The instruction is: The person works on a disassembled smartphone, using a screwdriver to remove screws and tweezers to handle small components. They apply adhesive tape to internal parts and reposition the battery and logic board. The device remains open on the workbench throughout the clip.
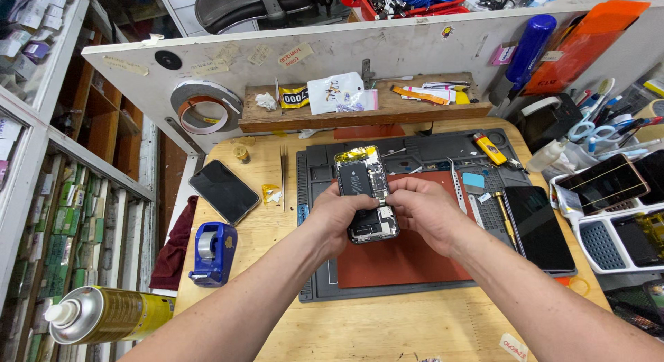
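Note:
Both my hands hold an opened phone body above the red pad of a dark grey work mat. Its black battery, circuit parts and a gold foil patch at the top face up. My left hand grips its left side and lower end. My right hand grips the right side, with thumb and fingertips pressing on the inner parts near the middle.
A black phone screen and a blue tape dispenser lie left of the mat. Another dark screen, tweezers, a yellow lighter sit right. A spray can stands lower left. White trays with phones are at far right.

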